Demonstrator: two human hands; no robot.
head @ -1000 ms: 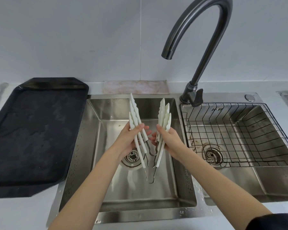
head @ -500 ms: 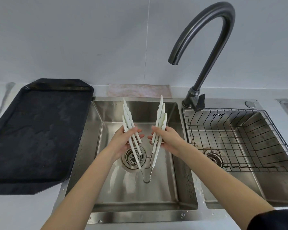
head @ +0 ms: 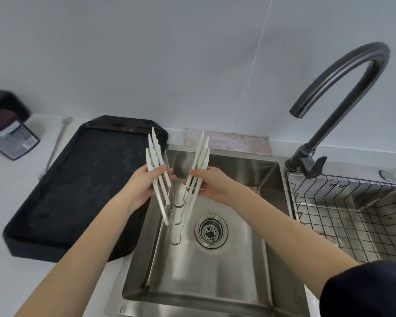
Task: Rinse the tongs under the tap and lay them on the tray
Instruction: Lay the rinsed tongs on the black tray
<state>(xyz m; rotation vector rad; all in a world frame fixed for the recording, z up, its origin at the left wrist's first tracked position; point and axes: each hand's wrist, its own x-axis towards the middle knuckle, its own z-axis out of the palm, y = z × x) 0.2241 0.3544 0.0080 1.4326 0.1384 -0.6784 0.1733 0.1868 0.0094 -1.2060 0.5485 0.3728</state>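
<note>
1. Moved since the earlier frame: tongs (head: 177,191) and both hands shifted toward the left edge of the sink (head: 270,225), nearer the tray; view swung left, tap now at far right.
2. Tongs: several white pairs bunched together, splayed in a V, hinge ends low over the sink's left part, tips up near its back-left corner, overlapping the tray's right edge in view.
3. Left hand (head: 144,188): fingers curled round the left bundle of arms, clamped.
4. Right hand (head: 213,185): fingers curled round the right bundle, clamped.
5. Tap (head: 343,72): spout well apart from the tongs, no water seen running.
6. Tray (head: 82,179): black, on the counter, touching the sink's left edge.
7. Step in hand, judged: rinse apparently over; transfer toward the tray under way.
8. Next move calls for: carrying the bunch left over the sink edge, lowering flat onto the tray, then releasing both grips without scattering the pairs.
</note>
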